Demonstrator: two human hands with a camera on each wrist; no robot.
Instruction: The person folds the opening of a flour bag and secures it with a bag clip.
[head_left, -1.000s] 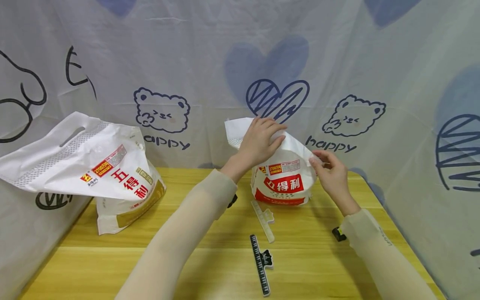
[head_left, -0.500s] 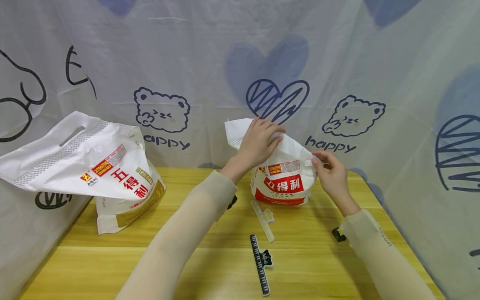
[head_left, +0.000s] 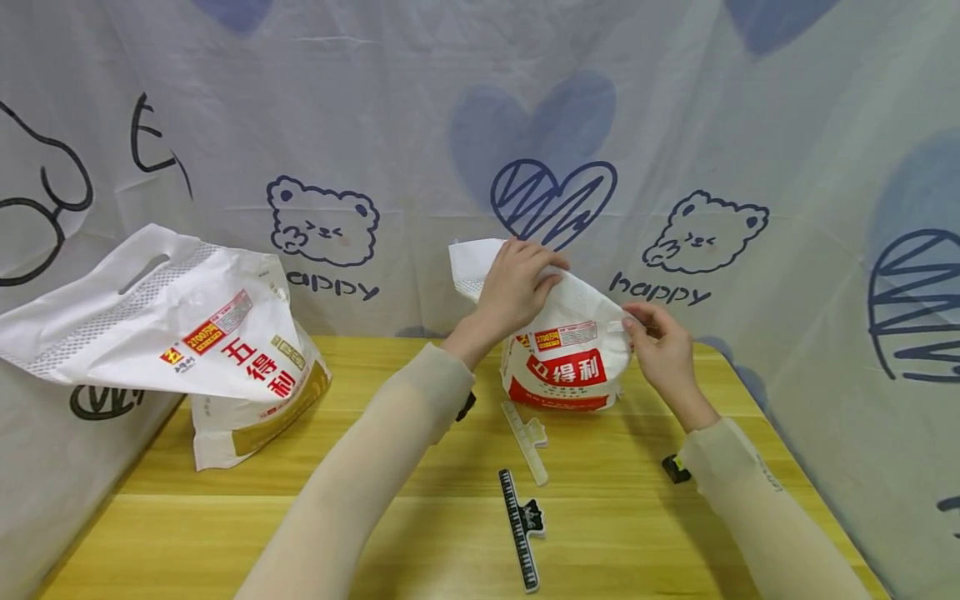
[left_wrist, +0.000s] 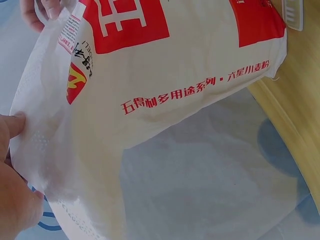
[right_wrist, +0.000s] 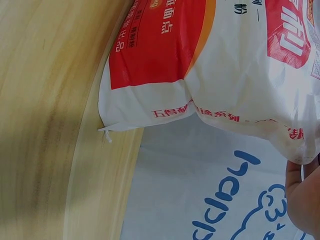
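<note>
A white flour bag (head_left: 564, 367) with red print stands at the back of the table, its upper part folded over and slanting down to the right. My left hand (head_left: 516, 283) grips the top of it, thumb on the near side and fingers over the edge. At the bag's upper right corner, my right hand (head_left: 663, 346) pinches the folded edge between thumb and fingers. The left wrist view shows the left thumb (left_wrist: 15, 125) on the white top of the bag. In the right wrist view the right fingers (right_wrist: 295, 175) touch the bag's corner.
A second, larger flour bag (head_left: 251, 350) with a handle slot leans at the left. In front of the held bag lie a cream bag clip (head_left: 527, 446) and a black piano-key bag clip (head_left: 519, 533). A printed curtain (head_left: 420, 125) hangs behind the wooden table (head_left: 420, 533).
The flap at the bag's right corner has shifted slightly under the right fingers and hangs over less. The left hand has moved only a little along the top.
</note>
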